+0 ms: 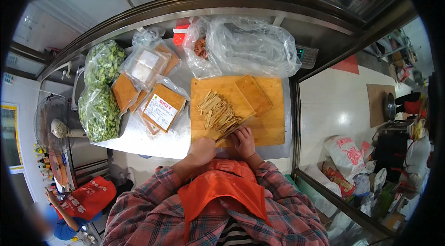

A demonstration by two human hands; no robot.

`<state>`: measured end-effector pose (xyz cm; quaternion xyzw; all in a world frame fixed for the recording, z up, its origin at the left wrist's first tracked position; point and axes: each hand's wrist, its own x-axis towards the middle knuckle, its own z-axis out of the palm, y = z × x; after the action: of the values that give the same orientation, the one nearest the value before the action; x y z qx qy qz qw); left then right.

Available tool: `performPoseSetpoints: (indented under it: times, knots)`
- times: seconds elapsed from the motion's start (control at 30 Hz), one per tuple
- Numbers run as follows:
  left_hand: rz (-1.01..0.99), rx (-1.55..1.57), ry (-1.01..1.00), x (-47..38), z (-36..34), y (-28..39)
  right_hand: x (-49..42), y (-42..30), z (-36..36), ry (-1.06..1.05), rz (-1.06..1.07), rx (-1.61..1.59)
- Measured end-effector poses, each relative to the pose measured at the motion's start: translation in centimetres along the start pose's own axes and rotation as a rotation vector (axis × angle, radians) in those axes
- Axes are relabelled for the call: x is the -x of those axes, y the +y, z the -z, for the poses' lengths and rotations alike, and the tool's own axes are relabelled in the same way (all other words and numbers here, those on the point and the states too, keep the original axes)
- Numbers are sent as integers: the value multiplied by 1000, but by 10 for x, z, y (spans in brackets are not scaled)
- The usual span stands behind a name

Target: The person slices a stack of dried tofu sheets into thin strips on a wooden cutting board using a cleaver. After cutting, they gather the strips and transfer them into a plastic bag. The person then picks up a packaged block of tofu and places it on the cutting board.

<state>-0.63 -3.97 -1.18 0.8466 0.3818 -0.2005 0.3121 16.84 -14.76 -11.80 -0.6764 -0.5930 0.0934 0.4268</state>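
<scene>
My left hand (pixel 202 150) grips the handle of a kitchen knife (pixel 238 127), whose blade slants up and right across the near part of a wooden cutting board (pixel 273 131). Close to the near side of the blade are the bent fingers of my right hand (pixel 244 141); what lies under them is hidden. Beyond the knife is a loose pile of thin tan strips (pixel 217 110), apparently cut dried tofu. A brown rectangular block (pixel 253 94), like dried tofu, rests at an angle on the board's right half.
Left of the board lie packed brown slabs (pixel 163 107), one with a printed label, and bags of green pods or leaves (pixel 100 112). Behind it are a clear plastic bag (pixel 252 47) and a digital scale (pixel 306 57). Another person (pixel 87 199) in a red apron is at lower left.
</scene>
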Motion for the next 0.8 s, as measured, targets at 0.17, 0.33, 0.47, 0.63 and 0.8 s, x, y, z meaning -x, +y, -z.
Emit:
performPoseSetpoints:
  times: [0.17, 0.33, 0.47, 0.63, 0.8]
  knots:
    - [58, -14, -21, -12, -5, 15, 3, 0, -2, -27, -12, -17]
    - [119, -27, -24, -18, -17, 8, 1, 4, 2, -88, 53, 10]
    - [60, -80, -18, -29, -17, 0, 7, 13, -8, 4, 53, 10]
    - [4, 45, 148, -34, -19, -22, 3, 7, -7, 72, 36, -2]
    - [58, -9, 39, -7, 2, 4, 4, 8, -4, 31, 45, -5]
